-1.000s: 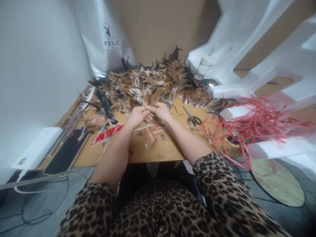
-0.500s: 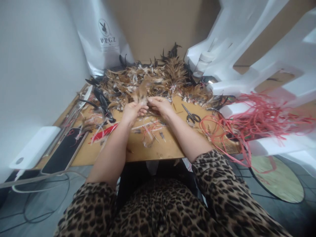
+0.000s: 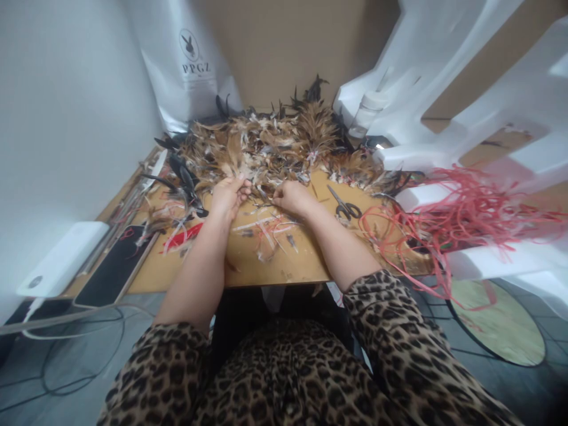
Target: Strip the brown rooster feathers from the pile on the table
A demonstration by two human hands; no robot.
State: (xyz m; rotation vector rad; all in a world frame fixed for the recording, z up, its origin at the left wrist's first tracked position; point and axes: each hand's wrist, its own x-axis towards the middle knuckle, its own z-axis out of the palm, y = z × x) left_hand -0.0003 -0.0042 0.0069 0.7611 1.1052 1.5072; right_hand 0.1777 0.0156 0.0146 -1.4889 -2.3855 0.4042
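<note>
Loose scraps (image 3: 268,232) lie on the table (image 3: 275,271) before the hands. The left hand (image 3: 229,196) pinches a bunch of brown feathers (image 3: 233,155) at its base; the right hand (image 3: 293,197) has curled fingers, but whether they grip anything cannot be told. Behind both hands lies the feather pile (image 3: 277,141).

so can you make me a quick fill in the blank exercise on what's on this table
1. The left hand holds a bunch of brown ____.
2. In the picture, the grey metal scissors with black handles lie to the ____ of the right hand.
3. Below its black rabbit emblem, the glossy silvery bag carries the letters ____.
4. In the picture, the white rounded box-shaped device is to the ____ of the flat dark slab.

Missing words: feathers; right; PPGZ; left
</note>
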